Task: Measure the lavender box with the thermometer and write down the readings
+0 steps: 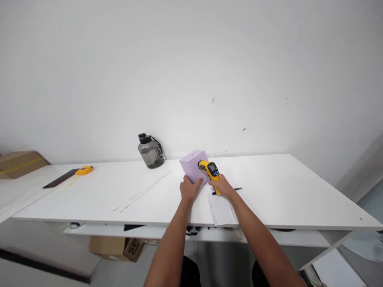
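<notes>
My left hand (pixel 189 189) grips the lower part of a pale purple box (pixel 193 164), which is tilted over the white table. In my right hand (pixel 223 185) is a yellow and black infrared thermometer (pixel 212 169), its handle wrapped by my fingers. The thermometer's nose points at the box's right-hand face, very near or touching it; which of these I cannot tell. Its small screen and blue buttons face me. Below my right hand lies a sheet of white paper (pixel 223 210). A dark pen (pixel 238 188) lies partly hidden behind that hand.
A grey transparent water jug (pixel 151 153) stands near the wall, left of the box. Farther left are an orange tape measure (pixel 84 170), a dark flat strip (pixel 61 178) and a cardboard box (pixel 22 164). Another carton (pixel 115 248) sits beneath the white table (pixel 278 191).
</notes>
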### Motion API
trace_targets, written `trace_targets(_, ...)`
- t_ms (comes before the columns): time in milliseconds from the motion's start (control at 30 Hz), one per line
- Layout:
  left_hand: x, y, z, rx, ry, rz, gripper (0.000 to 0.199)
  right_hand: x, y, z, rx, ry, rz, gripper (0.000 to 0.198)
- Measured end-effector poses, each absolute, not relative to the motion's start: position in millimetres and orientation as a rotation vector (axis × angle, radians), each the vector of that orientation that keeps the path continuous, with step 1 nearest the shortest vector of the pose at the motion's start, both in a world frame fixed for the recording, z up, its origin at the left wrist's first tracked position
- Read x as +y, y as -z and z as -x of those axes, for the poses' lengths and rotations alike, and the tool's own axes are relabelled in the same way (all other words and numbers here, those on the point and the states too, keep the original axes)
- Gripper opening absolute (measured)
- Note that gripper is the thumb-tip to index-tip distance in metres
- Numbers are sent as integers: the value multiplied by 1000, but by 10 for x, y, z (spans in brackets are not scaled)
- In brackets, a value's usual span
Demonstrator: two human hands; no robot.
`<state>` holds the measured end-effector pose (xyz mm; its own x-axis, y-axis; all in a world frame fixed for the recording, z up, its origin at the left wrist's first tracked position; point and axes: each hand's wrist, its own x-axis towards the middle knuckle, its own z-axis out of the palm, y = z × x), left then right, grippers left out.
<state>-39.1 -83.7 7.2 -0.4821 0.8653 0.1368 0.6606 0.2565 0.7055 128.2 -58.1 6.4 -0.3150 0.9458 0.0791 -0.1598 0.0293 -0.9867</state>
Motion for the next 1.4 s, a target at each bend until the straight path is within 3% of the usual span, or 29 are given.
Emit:
trace_targets(400,-850,-87,396,2220,-1051,-1421,57,-557,-55,-1283,-1381,-1447,907,42)
trace_targets(567,-834,-87,404,2241,-1055,-1375,67,-609,-64,-1232,-1429,-1031,972,30)
trace_targets(733,-820,-95,410,2246,-1054,-1371,70,-614,-61,-1213,-1416,-730,1137,37)
trace_targets(1400,-806,-86,410,2259,-1057,-1377,67,-634,-117,-1206,-1253,-887,1158,25)
